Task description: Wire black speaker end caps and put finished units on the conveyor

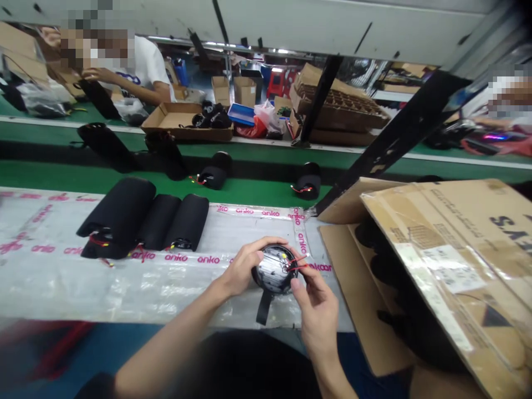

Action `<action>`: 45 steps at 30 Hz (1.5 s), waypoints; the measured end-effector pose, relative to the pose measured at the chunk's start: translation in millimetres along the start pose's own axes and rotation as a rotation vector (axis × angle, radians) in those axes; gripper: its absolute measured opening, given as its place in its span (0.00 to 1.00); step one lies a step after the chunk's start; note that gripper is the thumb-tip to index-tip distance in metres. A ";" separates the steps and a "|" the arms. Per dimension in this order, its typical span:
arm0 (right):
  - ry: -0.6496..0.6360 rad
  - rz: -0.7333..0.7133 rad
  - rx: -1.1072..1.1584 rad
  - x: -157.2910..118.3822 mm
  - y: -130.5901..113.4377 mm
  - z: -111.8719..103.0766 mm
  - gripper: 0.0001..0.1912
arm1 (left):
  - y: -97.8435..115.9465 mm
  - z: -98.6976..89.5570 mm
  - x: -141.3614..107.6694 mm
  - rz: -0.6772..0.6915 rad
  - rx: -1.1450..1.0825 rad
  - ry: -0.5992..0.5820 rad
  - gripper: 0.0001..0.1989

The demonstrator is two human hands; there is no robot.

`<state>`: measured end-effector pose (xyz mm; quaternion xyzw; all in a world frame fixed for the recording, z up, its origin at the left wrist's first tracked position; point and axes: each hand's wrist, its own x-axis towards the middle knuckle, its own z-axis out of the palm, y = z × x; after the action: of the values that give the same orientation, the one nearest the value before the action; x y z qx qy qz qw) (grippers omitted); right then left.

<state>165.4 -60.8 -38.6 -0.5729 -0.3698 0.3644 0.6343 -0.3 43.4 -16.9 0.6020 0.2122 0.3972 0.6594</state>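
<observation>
Between both hands I hold a black cylindrical speaker housing point(274, 274) with its round end turned up toward me. Red wires point(296, 265) with a small yellow tip come out of that end, and a black strap point(263, 308) hangs from its near side. My left hand point(243, 269) is wrapped round the left side, thumb at the rim. On the other side, my right hand point(318, 299) grips the edge with thumb and fingers close to the wires. The undersides of the fingers are hidden.
Several black fabric-covered cylinders point(120, 208) with wires lie on the taped bench point(233, 233) at left. More sit on the green conveyor point(257, 185) behind. An open cardboard box point(453, 260) holding dark cylinders stands at right. A slanted black post point(386, 138) rises beyond. A co-worker point(145, 66) works opposite.
</observation>
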 end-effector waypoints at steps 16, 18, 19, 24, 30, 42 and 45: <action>-0.100 -0.143 -0.069 -62.6 3.2 -6.3 0.25 | -23.2 48.0 -76.7 0.187 0.364 0.396 0.33; -0.108 -0.121 -0.074 -65.1 4.2 -8.4 0.26 | -23.6 50.8 -73.9 0.217 0.365 0.432 0.28; -0.099 -0.108 -0.064 -65.2 4.5 -8.5 0.26 | -23.2 52.1 -71.1 0.232 0.360 0.458 0.27; -0.001 -0.038 0.009 -58.8 3.3 0.2 0.23 | -22.5 53.9 -55.0 0.238 0.357 0.467 0.25; 0.082 -0.019 0.079 -55.6 6.6 8.0 0.21 | -34.0 55.5 -58.3 0.304 0.189 0.625 0.24; 0.215 0.061 0.128 -43.5 15.9 2.0 0.13 | -34.5 67.1 -43.8 0.285 0.182 0.603 0.15; 0.172 0.011 0.098 -37.5 8.4 6.9 0.13 | -21.7 41.4 -29.8 0.238 0.121 0.479 0.10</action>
<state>141.7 -90.1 -48.4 -0.5725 -0.2927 0.3348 0.6888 19.2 -4.8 -36.1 0.5501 0.3132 0.5895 0.5018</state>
